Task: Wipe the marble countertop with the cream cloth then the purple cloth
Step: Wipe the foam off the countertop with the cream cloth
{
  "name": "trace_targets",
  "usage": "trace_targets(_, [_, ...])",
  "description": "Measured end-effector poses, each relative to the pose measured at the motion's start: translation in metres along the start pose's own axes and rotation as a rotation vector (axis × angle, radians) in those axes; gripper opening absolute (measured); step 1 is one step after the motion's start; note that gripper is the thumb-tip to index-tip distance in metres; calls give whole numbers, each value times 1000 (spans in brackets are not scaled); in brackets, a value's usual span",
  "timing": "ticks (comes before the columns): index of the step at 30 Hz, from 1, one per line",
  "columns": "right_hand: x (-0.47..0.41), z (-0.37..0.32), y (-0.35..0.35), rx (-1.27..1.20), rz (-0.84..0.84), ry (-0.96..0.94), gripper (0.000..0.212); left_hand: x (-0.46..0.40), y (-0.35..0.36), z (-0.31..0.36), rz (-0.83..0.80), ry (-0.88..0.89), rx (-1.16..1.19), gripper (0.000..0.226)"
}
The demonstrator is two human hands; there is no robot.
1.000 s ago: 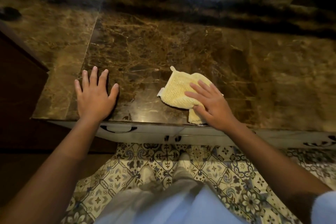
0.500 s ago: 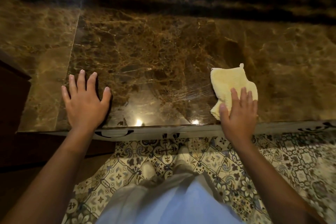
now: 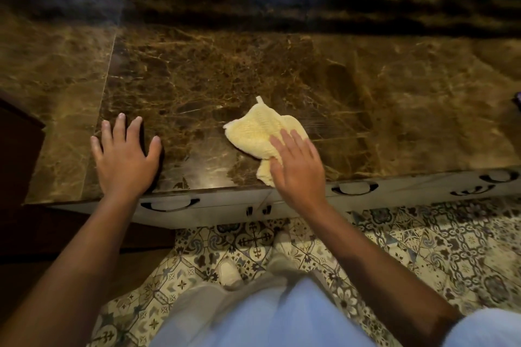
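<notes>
The brown marble table (image 3: 253, 70) carries the braced, flat, empty left hand (image 3: 125, 156) near its front edge, while the right hand (image 3: 296, 166), fingers pressed flat on the cream cloth (image 3: 259, 132), has swept it back leftward, so the first wipe continues.

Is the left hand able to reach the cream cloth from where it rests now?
Probably yes. The left hand lies flat on the countertop, and only bare marble lies between it and the cloth. The right hand presses on the cloth's near right part, but its left side is uncovered.
</notes>
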State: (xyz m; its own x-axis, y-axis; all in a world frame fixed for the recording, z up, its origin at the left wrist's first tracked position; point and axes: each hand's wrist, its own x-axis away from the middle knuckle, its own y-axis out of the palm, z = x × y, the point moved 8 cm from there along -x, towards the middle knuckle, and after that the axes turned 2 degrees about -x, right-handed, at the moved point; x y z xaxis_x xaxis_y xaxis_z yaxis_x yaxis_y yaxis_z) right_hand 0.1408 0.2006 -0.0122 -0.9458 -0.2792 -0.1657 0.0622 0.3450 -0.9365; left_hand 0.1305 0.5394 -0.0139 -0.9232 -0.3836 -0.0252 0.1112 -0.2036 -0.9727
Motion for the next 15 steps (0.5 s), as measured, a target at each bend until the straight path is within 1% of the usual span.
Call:
trace_targets(4, [17,94,-38,24,18,64,51,1,0,0,5,5,-1,61])
trace_targets(5, [21,108,-44,22,38,99,51,0,0,1,8,1,-3,61])
trace_targets(7, [26,116,-45,24,90,199,52,0,1,2,16,-7,-6,61])
trace_targets(9, [27,100,-37,30,148,319,53,0,2,4,26,-7,-7,61])
trace_targets(11, [26,69,-22,46,176,391,55,1,2,4,31,-7,-8,61])
trace_targets(15, [14,-3,7,66,131,365,62,1,0,5,39,2,-2,60])
